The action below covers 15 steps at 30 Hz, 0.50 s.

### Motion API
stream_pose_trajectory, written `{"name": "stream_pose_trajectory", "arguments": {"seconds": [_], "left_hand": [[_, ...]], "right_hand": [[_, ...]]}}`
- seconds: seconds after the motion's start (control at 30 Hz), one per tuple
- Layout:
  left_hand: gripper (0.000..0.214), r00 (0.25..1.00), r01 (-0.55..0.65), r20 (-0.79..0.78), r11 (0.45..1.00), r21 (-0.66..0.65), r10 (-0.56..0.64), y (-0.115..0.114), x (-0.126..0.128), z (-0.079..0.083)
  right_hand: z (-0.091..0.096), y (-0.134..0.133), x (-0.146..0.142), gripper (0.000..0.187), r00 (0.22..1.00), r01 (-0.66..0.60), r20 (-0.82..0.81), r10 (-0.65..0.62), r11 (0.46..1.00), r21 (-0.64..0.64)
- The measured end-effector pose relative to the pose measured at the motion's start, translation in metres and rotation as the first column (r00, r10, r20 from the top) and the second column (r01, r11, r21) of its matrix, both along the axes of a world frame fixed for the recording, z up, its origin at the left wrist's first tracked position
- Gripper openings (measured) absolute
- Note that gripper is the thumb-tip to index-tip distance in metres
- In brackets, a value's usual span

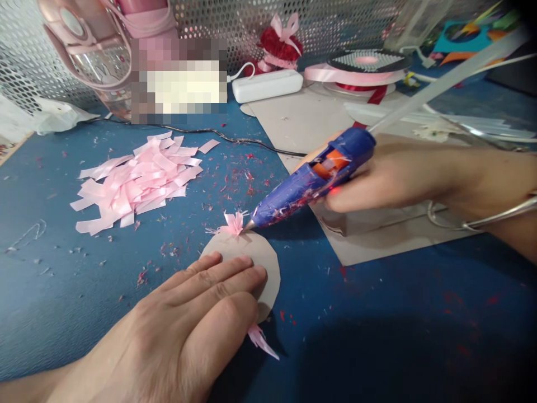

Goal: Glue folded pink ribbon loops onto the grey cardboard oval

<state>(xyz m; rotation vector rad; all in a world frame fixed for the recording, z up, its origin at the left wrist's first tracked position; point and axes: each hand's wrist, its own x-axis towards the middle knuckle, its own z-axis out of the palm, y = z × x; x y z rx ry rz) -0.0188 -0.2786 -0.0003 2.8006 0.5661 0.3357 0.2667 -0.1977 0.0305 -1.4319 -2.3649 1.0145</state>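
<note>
My left hand (197,313) lies flat across a round grey cardboard disc (266,268), its fingers stretched out over the surface. A frayed pink ribbon piece (234,224) sticks out at the disc's far edge, and another pink tip (263,341) shows beneath my left thumb at the near edge. In my right hand (377,182) is a blue hot glue gun (293,193) with a clear glue stick (444,75) in its rear. The metal nozzle points down at the disc's far edge, right beside the pink ribbon piece. My right fingers are partly hidden behind the gun.
Cut pink ribbon strips (140,182) lie heaped at left. A black cord (218,133) crosses behind them. Grey cardboard sheets (348,240), ribbon spools (364,70) and a white device (267,85) sit at back right. Bottles (98,61) stand against the perforated metal panel (205,19).
</note>
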Motion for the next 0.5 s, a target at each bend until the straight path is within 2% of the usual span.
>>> {"name": "stream_pose_trajectory", "arguments": {"seconds": [0.2, 0.4, 0.5], "left_hand": [[0.032, 0.999, 0.039, -0.008, 0.997, 0.064, -0.039, 0.0046, 0.0002, 0.0019], [0.039, 0.999, 0.026, -0.036, 0.999, 0.025, -0.025, 0.0027, 0.0017, 0.0011], [0.043, 0.999, -0.004, -0.037, 1.000, 0.018, 0.004, -0.0001, -0.0003, 0.0005]], "right_hand": [[0.0015, -0.0002, -0.0018, 0.020, 1.000, -0.006, 0.013, 0.007, 0.998, -0.058], [0.0012, -0.0013, -0.0005, 0.007, 0.999, -0.021, -0.035, 0.019, 0.998, -0.059], [0.0023, -0.0017, -0.0008, 0.006, 0.998, -0.018, -0.061, 0.014, 0.998, -0.067]]}}
